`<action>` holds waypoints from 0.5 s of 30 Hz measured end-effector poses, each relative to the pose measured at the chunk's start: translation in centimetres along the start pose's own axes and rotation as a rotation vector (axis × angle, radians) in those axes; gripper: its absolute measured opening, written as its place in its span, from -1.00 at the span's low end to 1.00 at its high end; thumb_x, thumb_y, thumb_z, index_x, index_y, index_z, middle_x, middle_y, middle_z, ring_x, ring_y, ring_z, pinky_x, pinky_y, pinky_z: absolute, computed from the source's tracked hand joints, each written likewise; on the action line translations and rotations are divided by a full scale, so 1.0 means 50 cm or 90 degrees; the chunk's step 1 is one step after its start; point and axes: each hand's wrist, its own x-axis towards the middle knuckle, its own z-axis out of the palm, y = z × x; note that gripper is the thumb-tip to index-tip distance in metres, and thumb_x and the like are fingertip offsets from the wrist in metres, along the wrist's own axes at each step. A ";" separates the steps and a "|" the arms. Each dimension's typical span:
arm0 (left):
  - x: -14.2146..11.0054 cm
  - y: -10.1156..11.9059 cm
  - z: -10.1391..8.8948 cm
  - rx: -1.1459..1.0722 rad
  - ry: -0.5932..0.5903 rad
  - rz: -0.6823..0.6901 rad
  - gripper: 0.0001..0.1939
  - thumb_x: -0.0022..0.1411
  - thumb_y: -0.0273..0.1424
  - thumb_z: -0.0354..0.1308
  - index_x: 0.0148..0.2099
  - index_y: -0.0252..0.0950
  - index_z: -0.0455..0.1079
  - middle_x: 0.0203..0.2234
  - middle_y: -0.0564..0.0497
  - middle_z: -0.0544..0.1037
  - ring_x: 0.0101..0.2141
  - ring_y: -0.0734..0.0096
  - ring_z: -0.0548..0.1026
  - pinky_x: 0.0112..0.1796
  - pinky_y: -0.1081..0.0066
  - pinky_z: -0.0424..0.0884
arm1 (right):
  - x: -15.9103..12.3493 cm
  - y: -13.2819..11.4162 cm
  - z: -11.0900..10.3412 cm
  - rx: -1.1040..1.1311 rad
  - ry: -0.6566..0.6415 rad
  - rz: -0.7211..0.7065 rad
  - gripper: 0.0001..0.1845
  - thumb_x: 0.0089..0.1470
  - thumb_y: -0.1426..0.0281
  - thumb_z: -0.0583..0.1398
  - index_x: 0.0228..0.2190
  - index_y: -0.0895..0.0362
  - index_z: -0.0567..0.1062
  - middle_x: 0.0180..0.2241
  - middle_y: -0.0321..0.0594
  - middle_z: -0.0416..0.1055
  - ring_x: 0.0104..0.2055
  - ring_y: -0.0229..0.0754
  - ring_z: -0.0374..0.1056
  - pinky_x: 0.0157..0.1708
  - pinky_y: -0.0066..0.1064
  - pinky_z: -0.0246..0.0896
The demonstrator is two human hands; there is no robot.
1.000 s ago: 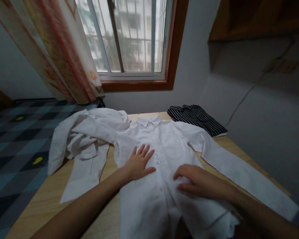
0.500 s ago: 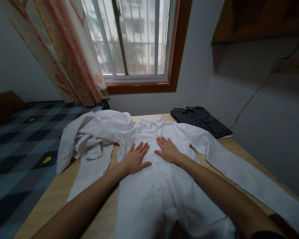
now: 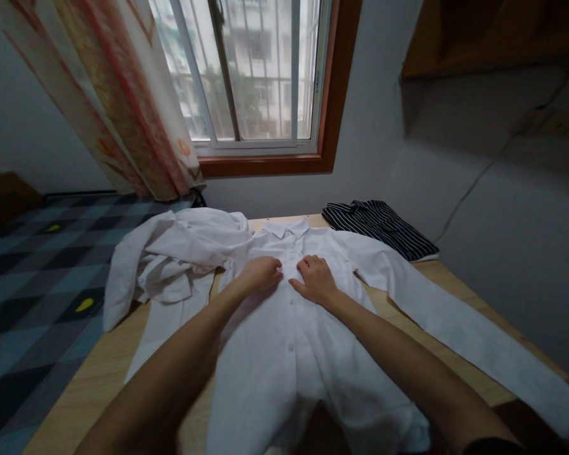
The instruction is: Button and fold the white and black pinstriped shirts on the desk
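Note:
A white button-up shirt (image 3: 260, 373) lies face up on the wooden table, its collar pointing to the window. My left hand (image 3: 264, 273) is at the chest beside the button strip, with fingers curled in and closed on the cloth. Just across the buttons, my right hand (image 3: 317, 278) rests on the shirt's other chest side, its fingers bent and the thumb spread away from them. One sleeve stretches out to the lower right. Another white garment (image 3: 164, 278) lies bunched at the left, overlapping the shirt's left sleeve area.
A folded black-and-white striped garment (image 3: 382, 229) sits at the table's back right corner. The wooden table (image 3: 88, 392) adjoins a bed with a checked cover (image 3: 42, 284) on the left. Behind are a curtain (image 3: 146, 126) and a window; a shelf (image 3: 493, 44) hangs upper right.
My right hand has moved from the shirt's lower right up to the chest, beside my left hand. Both hands lay flat half a second ago; now their fingers are bent, the left ones closed.

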 end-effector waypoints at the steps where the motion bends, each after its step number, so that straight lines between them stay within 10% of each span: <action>1: 0.014 0.009 0.005 -0.024 0.028 -0.021 -0.77 0.20 -0.34 0.10 -0.16 -0.28 0.53 -0.23 -0.13 0.59 -0.17 0.17 0.51 -0.15 0.33 0.34 | 0.000 0.000 -0.001 -0.003 -0.012 -0.002 -0.64 0.17 0.15 0.17 -0.21 0.21 0.44 -0.16 -0.01 0.39 -0.06 0.03 0.24 -0.03 -0.20 0.08; 8: 0.049 0.019 0.075 -0.098 0.120 -0.073 -0.77 0.22 -0.37 0.09 -0.13 -0.29 0.49 -0.25 -0.05 0.58 -0.22 0.29 0.49 -0.21 0.39 0.32 | 0.023 -0.009 -0.018 -0.012 -0.089 0.065 -0.53 0.20 0.02 0.08 -0.28 0.19 0.48 -0.22 -0.04 0.46 -0.14 -0.02 0.33 -0.14 -0.27 0.17; 15: 0.051 0.009 0.087 -0.121 0.138 -0.084 -0.78 0.24 -0.32 0.09 -0.20 -0.25 0.54 -0.28 -0.04 0.61 -0.22 0.25 0.50 -0.23 0.36 0.29 | 0.053 -0.053 -0.027 -0.087 -0.144 0.119 -0.68 0.12 0.34 0.12 -0.18 0.26 0.52 -0.14 0.10 0.48 -0.09 0.06 0.38 -0.16 -0.23 0.24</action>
